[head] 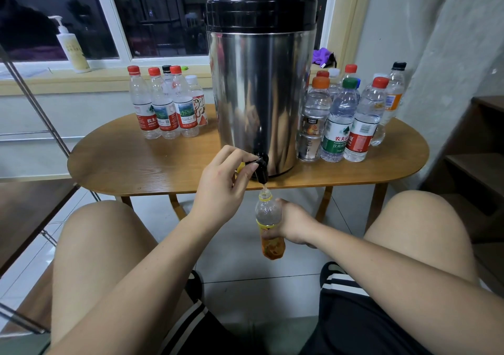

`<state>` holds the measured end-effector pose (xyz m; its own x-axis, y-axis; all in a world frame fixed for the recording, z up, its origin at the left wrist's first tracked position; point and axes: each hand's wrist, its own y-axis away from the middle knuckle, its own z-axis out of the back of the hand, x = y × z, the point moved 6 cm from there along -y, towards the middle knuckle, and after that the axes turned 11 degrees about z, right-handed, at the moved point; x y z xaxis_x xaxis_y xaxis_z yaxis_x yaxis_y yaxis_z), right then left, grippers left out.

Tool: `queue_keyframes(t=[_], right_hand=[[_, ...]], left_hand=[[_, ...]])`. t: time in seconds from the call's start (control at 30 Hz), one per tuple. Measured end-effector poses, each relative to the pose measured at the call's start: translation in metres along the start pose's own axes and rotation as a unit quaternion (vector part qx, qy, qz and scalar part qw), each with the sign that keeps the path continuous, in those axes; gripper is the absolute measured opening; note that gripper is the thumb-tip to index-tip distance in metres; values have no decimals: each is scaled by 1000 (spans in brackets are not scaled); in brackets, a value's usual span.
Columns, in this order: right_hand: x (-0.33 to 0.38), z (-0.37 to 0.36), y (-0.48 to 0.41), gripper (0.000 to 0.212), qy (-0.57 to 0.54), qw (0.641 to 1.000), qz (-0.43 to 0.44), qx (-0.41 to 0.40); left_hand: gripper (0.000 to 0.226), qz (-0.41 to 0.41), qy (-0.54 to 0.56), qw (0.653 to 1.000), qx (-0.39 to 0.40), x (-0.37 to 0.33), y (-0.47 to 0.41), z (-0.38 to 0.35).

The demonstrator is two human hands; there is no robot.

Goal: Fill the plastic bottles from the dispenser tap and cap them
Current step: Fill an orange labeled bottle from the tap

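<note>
The left hand (223, 182) pinches the black tap (261, 167) of the shiny dispenser (259, 95) from 9 o'clock. The right hand (296, 226) wraps tight around the bottle (268, 218), held at 6 o'clock, just under the tap.

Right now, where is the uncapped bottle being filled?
The bottle is centre of the head view, in the right hand, directly under the dispenser tap.

Place: a lived-in room of a home.
Furniture: a small oval wooden table (122, 163) on a pale tiled floor (237, 262), dark wooden steps (477, 163) at the right.
Window: a white-framed window (163, 13), dark outside, with a pump bottle (72, 46) and a purple cloth (323, 56) at its sill.
Tabletop: a steel dispenser (259, 95) among mismatched capped drink bottles (341, 125).
</note>
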<state>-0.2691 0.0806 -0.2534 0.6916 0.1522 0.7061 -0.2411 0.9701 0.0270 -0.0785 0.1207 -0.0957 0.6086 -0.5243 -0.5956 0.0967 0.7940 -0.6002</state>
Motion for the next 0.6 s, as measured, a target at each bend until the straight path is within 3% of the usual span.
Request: queue_keyframes(t=[0.6], right_hand=[[0,0,1,79,0,1000,-3,8]], left_hand=[[9,-1,-2,1000,1,-1,0,1]])
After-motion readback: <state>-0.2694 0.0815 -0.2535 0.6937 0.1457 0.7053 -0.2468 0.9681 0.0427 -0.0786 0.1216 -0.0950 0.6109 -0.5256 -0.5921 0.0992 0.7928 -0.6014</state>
